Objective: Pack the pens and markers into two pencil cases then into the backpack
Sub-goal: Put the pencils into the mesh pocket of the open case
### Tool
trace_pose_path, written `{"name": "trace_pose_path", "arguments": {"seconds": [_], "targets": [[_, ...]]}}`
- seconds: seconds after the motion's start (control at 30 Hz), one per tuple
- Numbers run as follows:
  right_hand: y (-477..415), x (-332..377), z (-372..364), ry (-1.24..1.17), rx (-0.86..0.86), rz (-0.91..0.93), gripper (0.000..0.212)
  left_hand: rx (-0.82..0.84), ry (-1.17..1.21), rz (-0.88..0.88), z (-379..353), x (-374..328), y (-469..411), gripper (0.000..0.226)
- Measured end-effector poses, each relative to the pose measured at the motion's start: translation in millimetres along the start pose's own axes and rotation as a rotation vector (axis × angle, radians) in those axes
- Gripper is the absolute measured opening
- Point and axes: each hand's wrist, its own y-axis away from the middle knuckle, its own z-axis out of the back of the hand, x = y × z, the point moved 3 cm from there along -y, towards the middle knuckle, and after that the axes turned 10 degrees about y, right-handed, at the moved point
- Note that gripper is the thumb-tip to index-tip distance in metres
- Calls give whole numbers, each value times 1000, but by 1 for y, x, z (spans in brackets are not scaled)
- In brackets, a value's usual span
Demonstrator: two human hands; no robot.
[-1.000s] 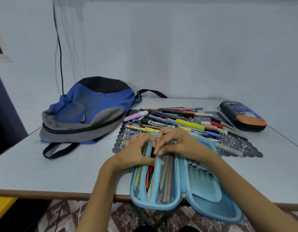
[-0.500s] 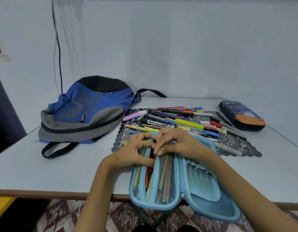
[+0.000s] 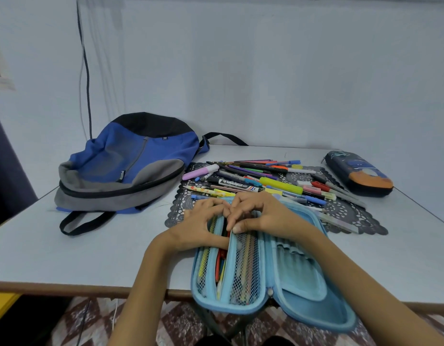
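- My light blue pencil case (image 3: 286, 278) lies open flat at the table's near edge, pens (image 3: 221, 260) tucked behind its mesh pockets.
- Loose pens and markers (image 3: 263, 182) lie heaped just beyond it.
- The dark pencil case (image 3: 358, 173) sits zipped, far right.
- The blue-grey backpack (image 3: 126, 166) lies flat, far left.

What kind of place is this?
Probably a plain room at home or a study corner: a bare table pushed against a blank wall, holding a backpack and a heap of pens.
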Motion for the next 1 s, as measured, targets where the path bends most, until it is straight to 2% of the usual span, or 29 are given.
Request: {"name": "trace_pose_path", "arguments": {"seconds": [0.3,0.53,0.73,1.0], "targets": [[1,2,-1,1,4,13,11,-65,-94,6,-2,-1,-1,82],[1,0,0,-2,11,-4,12,-61,-67,12,-1,-2,0,77],[4,0,1,9,29,-22,9,-53,19,24,0,-3,2,69],[4,0,2,76,52,-28,9,-104,98,-33,0,8,0,44]]}}
